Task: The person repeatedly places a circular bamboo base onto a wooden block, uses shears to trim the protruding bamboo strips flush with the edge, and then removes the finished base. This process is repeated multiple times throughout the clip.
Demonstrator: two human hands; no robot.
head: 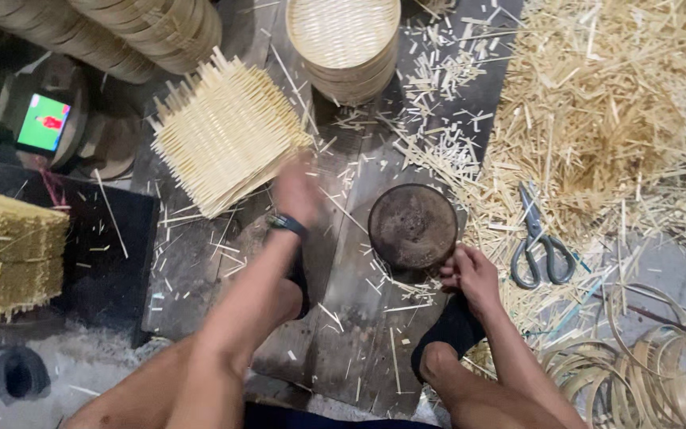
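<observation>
Mats (228, 131) of woven bamboo lie stacked at eleven o'clock on the board (343, 318), their square turned corner-up, strip ends bristling toward ten and two o'clock. Left hand (295, 191) is blurred at the stack's lower right corner; whether its fingers are spread or pinching a mat cannot be told. Right hand (472, 272) has fingers curled against the lower right rim of the round dark disc (413, 226), at centre. Scissors (540, 242) lie at three o'clock, tips pointing to twelve. Trays (344, 44) stand at twelve, hoops (645, 357) at five.
</observation>
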